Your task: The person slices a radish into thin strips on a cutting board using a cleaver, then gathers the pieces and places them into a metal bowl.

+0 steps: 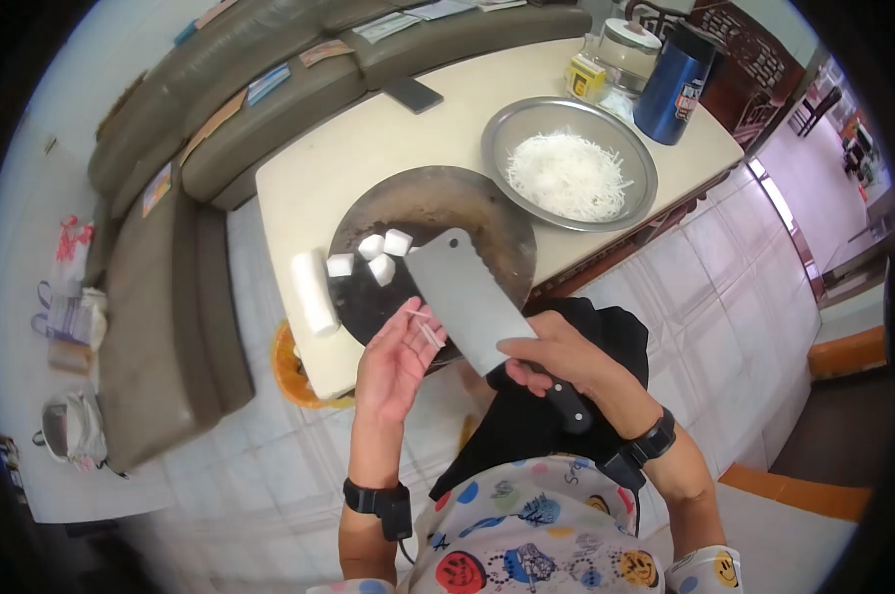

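My right hand [566, 351] grips a cleaver [472, 302] by its black handle, the broad blade slanting up and left over the round dark cutting board [418, 188]. Palm up beside the blade, my left hand [398, 361] holds a few thin white radish strips [430, 335] on its fingers. Several white radish chunks [381, 268] sit on the left part of the board. A peeled length of white radish [314, 292] lies at the board's left edge. At the board's upper right stands a metal bowl [497, 148] with a heap of shredded white radish [566, 178].
The cream table [309, 183] also bears a phone [412, 94], a blue thermos [676, 84], a lidded glass jar [627, 54] and a yellow box [585, 77]. An orange basket [294, 371] is below the table's left corner. A sofa [170, 327] runs along the left and back.
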`<state>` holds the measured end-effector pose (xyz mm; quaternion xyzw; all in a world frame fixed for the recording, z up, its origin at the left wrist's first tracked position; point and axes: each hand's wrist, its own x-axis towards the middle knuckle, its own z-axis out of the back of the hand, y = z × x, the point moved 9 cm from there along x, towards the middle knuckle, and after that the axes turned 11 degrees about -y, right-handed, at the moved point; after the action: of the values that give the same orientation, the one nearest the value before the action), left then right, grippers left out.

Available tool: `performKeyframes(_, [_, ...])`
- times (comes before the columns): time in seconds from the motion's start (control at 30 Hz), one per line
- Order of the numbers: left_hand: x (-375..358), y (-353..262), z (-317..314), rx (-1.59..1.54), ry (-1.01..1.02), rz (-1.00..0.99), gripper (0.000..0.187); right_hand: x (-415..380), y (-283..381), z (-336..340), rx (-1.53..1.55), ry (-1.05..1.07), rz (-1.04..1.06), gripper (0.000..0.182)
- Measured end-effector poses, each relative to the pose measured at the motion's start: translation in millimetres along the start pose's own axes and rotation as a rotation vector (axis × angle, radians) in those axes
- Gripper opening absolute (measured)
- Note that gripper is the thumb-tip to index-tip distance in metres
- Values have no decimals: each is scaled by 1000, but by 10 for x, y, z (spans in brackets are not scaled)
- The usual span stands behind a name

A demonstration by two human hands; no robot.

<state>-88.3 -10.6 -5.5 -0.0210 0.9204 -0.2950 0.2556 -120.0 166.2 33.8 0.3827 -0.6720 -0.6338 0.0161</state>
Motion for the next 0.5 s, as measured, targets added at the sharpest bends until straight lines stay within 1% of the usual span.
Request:
performKeyframes(0.07, [-51, -51, 19, 31, -41, -48, 36, -51, -15, 90, -17, -20, 2, 21])
performKeyframes(0.13, [-102, -98, 41, 67, -85, -93, 36, -153, -35, 224, -18, -104, -13, 19])
performKeyframes(0.2, [-160, -249, 109, 319, -217, -323, 31, -246, -96, 308, -44, -127, -30, 21])
performKeyframes(0.23, [-142, -217, 127, 313, -218, -321, 31, -281, -128, 355, -96, -141, -10, 22])
performKeyframes(0.3, [-187, -339, 15, 788, -214, -644, 25, -323, -207, 407, -149, -152, 6, 23])
performKeyframes(0.33, [-187, -318, -4, 785, -215, -642, 25, -332, -234, 403, -152, -152, 4, 23])
performKeyframes(0.4, [-243, -324, -171, 963, -172, -776, 27, -340, -299, 388, -134, -167, -28, 23])
performKeyframes(0.5, [-249, -364, -138, 1004, -198, -793, 28, -354, -336, 342, -95, -171, -44, 24])
